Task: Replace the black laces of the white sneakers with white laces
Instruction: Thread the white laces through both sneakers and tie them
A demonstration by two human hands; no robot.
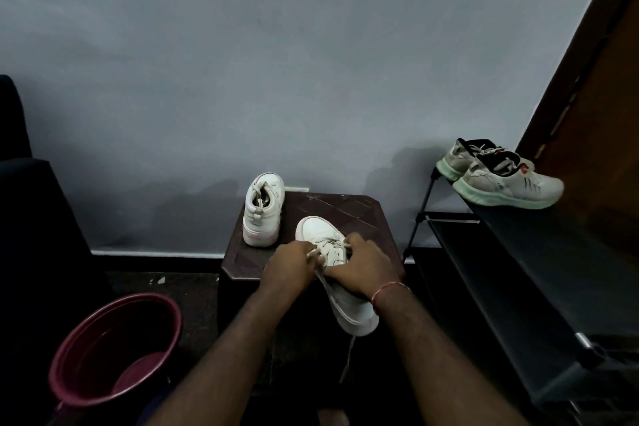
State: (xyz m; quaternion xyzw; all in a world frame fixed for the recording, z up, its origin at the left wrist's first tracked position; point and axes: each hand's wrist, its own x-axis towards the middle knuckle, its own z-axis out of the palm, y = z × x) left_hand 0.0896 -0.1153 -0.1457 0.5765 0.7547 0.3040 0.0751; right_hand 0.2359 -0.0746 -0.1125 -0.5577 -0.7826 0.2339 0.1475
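Fingers [308, 248] on white lace [319, 274]; maroon bucket [81, 330] nearby.

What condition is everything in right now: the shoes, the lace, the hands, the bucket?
near sneaker: on the stool, heel past its edge, being laced.
far sneaker: upright on the stool, untouched.
white lace: one end dangling below the heel.
left hand: pinches the white lace.
right hand: pinches the white lace.
bucket: upright, open.
running shoes: paired on the rack's top shelf.
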